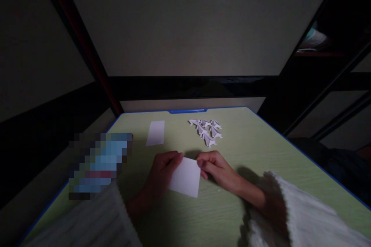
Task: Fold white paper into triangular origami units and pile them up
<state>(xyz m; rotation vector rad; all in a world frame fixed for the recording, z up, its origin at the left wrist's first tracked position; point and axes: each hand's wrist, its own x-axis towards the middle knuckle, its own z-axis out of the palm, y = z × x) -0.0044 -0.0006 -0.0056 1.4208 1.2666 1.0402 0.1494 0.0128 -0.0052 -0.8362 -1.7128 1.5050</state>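
Observation:
Between my two hands is a white sheet of paper (pixel 187 179), tilted a little over the table. My left hand (pixel 162 171) pinches its upper left edge, thumb on top. On the other side, my right hand (pixel 217 168) grips the upper right corner between thumb and fingers. Just beyond my hands lies a cluster of several small folded white paper figures (pixel 207 131) with pointed ends. A flat stack or sheet of white paper (pixel 156 133) rests to their left.
The pale green table (pixel 290 185) has a blue rim, with a blue handle piece (pixel 188 111) at the far edge. A blurred-out bluish object (pixel 101 166) lies at the left. A panelled wall (pixel 191 23) rises behind the table, and a dark shelf (pixel 321 54) stands at the right.

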